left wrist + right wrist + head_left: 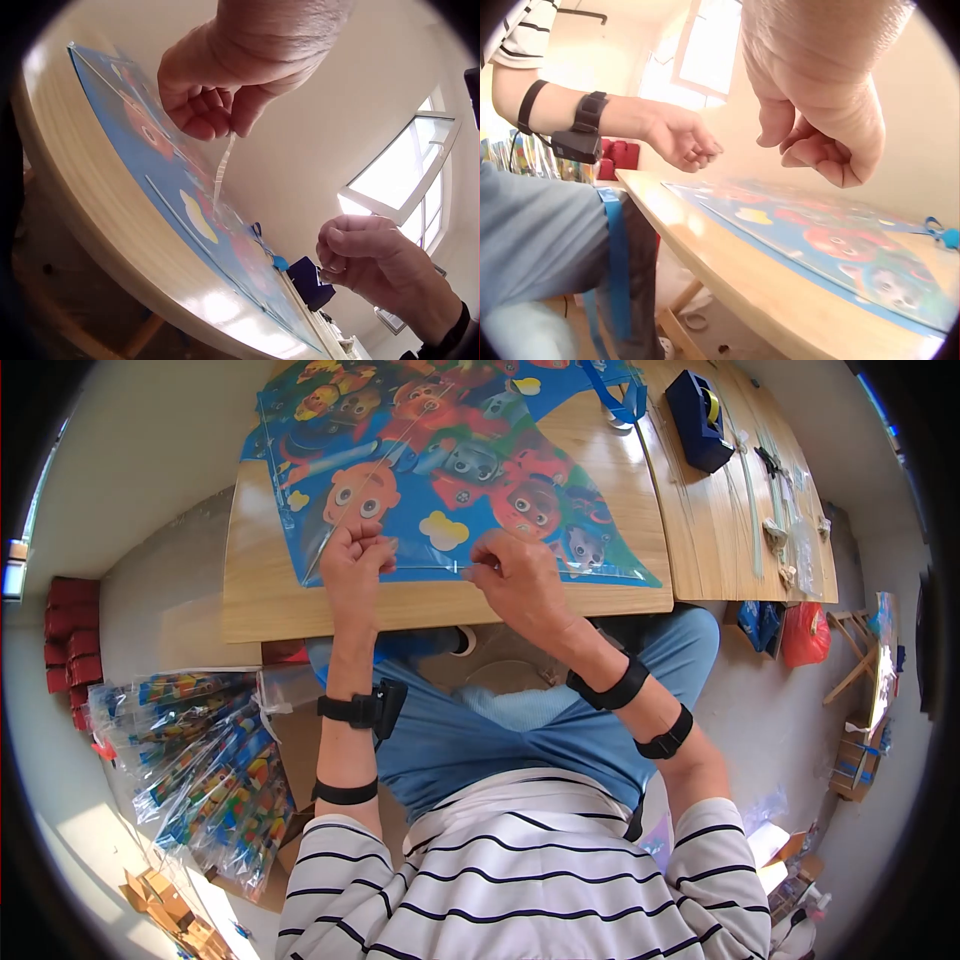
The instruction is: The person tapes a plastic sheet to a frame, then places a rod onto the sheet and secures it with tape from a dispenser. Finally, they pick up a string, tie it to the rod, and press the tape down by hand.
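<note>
A blue kite sheet (410, 550) printed with cartoon faces lies on the wooden table (260, 595), thin rods running over it. Above its near edge, my left hand (355, 560) pinches the end of a narrow clear strip (223, 176) between thumb and fingertips. The strip dangles toward the sheet in the left wrist view. My right hand (520, 580) hovers over the same edge, to the right, its fingers curled in toward the thumb. Nothing shows between those fingers in the right wrist view (817, 127).
A dark blue tape dispenser (700, 420) stands on the adjoining table at the right, near thin clear strips and small tools. Blue ribbon (620, 400) lies at the sheet's far right. Bagged printed sheets (200, 760) are at the left, a red bag (806, 635) at the right.
</note>
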{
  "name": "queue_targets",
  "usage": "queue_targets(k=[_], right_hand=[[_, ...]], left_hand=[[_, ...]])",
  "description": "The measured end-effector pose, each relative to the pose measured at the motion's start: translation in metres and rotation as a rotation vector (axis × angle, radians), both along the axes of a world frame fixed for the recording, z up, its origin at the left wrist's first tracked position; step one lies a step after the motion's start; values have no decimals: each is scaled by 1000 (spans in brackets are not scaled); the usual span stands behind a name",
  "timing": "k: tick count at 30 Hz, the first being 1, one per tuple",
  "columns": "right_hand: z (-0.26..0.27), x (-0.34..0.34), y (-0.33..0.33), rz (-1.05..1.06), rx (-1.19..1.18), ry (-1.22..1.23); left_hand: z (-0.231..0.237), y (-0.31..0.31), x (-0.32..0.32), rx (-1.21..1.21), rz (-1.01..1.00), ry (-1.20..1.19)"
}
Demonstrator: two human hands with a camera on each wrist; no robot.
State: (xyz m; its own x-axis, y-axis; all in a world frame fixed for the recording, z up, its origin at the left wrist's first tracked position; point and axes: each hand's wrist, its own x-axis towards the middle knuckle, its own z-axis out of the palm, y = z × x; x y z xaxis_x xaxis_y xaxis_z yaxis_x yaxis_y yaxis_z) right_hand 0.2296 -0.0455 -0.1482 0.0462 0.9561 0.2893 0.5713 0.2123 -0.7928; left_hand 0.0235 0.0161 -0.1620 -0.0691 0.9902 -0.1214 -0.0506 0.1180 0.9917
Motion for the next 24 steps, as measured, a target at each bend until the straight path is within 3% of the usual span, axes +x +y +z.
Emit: queue_targets(k=[6, 15, 24], right_hand=[[2, -45, 22, -33, 58, 5], [8, -54, 24, -137, 272, -331], [-5, -49, 23, -154, 237, -241]], left_hand=[[17, -9, 13, 12, -40, -101], [29, -22, 27, 43, -78, -145], [28, -27, 29, 60, -90, -75]])
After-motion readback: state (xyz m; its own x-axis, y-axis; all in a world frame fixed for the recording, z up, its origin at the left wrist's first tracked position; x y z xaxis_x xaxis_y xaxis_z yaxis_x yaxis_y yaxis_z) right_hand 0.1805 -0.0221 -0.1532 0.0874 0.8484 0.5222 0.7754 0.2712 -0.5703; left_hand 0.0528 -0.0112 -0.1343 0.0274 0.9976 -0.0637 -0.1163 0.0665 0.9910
